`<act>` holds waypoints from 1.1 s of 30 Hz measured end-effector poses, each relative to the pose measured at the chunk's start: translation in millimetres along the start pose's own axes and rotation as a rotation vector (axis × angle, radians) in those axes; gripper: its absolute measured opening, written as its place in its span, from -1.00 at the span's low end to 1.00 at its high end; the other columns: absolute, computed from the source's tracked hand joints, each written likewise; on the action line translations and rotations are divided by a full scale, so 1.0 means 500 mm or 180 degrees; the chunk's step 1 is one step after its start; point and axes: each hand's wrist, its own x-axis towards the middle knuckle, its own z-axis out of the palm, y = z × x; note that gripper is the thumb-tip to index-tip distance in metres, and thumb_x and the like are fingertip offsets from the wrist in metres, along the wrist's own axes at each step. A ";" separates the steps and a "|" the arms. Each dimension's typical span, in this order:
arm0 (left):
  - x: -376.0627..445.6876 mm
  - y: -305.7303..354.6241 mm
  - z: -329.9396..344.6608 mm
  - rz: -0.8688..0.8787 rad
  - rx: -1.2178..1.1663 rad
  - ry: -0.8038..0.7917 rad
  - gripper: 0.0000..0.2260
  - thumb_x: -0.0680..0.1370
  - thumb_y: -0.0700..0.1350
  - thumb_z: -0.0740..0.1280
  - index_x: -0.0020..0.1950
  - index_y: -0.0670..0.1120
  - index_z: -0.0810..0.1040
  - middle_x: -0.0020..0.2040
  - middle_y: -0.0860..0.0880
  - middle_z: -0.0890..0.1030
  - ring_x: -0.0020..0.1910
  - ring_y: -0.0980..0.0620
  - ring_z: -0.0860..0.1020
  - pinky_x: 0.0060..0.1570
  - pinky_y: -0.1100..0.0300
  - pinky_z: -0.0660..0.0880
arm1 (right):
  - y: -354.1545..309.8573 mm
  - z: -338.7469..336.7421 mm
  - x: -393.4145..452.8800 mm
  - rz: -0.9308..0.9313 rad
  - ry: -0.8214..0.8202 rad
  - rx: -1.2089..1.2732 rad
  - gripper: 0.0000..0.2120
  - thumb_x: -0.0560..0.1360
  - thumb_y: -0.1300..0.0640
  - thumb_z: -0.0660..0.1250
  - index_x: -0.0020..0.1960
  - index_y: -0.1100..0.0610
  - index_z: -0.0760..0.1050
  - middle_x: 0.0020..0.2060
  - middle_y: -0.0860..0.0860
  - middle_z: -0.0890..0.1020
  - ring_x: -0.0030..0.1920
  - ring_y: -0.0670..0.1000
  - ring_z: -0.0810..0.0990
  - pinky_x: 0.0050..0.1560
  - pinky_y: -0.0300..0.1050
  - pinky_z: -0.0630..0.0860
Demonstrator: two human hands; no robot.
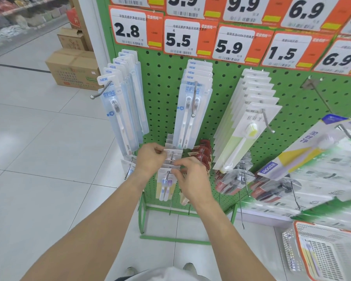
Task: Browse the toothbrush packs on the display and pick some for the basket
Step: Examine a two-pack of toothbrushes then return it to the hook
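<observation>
1. Fingers of my left hand (150, 157) and right hand (190, 177) curl, pinching 1 white-carded toothbrush pack (171, 159) on the low hook of the green pegboard display (162, 110).
2. 1 orange-rimmed white mesh basket (320, 254) sits on the floor to my right, holding 1 pack.

Shiny clear plastic toothbrush packs (122, 110) hang on smooth metal hooks (194, 100); cardboard boxes (73, 67) look dull; floor tiles (39, 138) shine.

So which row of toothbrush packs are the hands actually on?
The lower-middle row, under the 5.5 tag: left hand and right hand pinch its front cards. The other rows hang untouched.
</observation>
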 end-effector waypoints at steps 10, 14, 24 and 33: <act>-0.002 0.016 -0.014 0.0511 0.0562 0.0111 -0.94 0.57 -0.22 0.41 -0.06 -0.14 0.68 -0.17 -0.04 0.68 -0.17 -0.02 0.62 -0.13 0.18 0.54 | 0.005 0.005 0.002 -0.0044 -0.0031 -0.0028 -0.84 0.56 0.15 0.44 0.14 0.07 0.65 0.05 -0.07 0.56 -0.11 -0.06 0.63 0.05 -0.12 0.58; -0.010 0.026 -0.024 0.0653 0.1027 0.0220 -0.90 0.58 -0.23 0.35 -0.08 -0.15 0.67 -0.19 -0.06 0.67 -0.17 -0.08 0.62 -0.08 0.03 0.59 | 0.005 0.006 0.006 -0.0052 -0.0051 -0.0070 -0.85 0.56 0.16 0.43 0.13 0.08 0.65 0.05 -0.06 0.55 -0.13 -0.04 0.64 0.04 -0.11 0.58; -0.050 0.033 -0.054 0.0605 0.1589 0.0576 -0.88 0.50 -0.23 0.30 -0.21 -0.14 0.59 -0.31 -0.09 0.63 -0.28 -0.16 0.59 -0.31 0.07 0.52 | 0.005 0.010 0.009 -0.0028 -0.0056 -0.0125 -0.80 0.52 0.09 0.45 0.13 0.07 0.63 0.03 -0.05 0.54 -0.11 -0.03 0.64 0.04 -0.12 0.57; -0.121 0.024 -0.059 0.0434 0.0445 0.1299 -0.91 0.52 -0.12 0.38 -0.17 -0.08 0.62 -0.25 0.08 0.63 -0.29 0.03 0.57 -0.26 0.17 0.43 | 0.002 0.016 0.008 0.0004 0.0081 -0.0252 -0.85 0.52 0.06 0.44 0.07 0.05 0.63 -0.05 -0.06 0.54 -0.14 -0.05 0.62 -0.06 -0.14 0.55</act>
